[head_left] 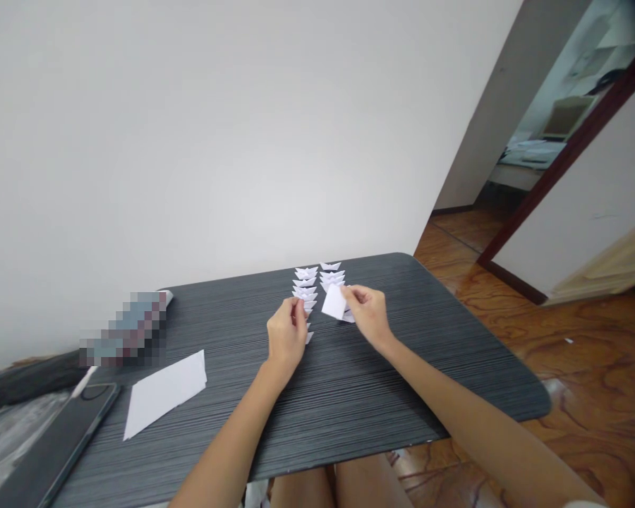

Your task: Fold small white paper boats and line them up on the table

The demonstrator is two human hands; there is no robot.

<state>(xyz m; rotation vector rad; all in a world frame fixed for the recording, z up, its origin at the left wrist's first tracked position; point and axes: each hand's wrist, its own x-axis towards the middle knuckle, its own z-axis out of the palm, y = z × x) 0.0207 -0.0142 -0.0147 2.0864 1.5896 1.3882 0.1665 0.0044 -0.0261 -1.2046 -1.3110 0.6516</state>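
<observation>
My right hand (367, 312) pinches a small folded piece of white paper (334, 303) between thumb and fingers, above the dark table (233, 331). To its left, my left hand (287, 328) is closed with thumb and fingertips together; whether anything is between them I cannot make out. Beyond the hands stand two rows of small white paper boats: the left row (305, 282) is partly hidden by my left hand, and the right row (331, 277) is partly covered by the folded paper and my right hand.
A stack of white paper sheets (166, 392) lies on the table's left side. Farther left are a blurred-out item (127, 328) and a dark flat object (63, 444). A white wall (216, 141) stands behind the table. Wood-patterned floor (576, 353) shows at the right.
</observation>
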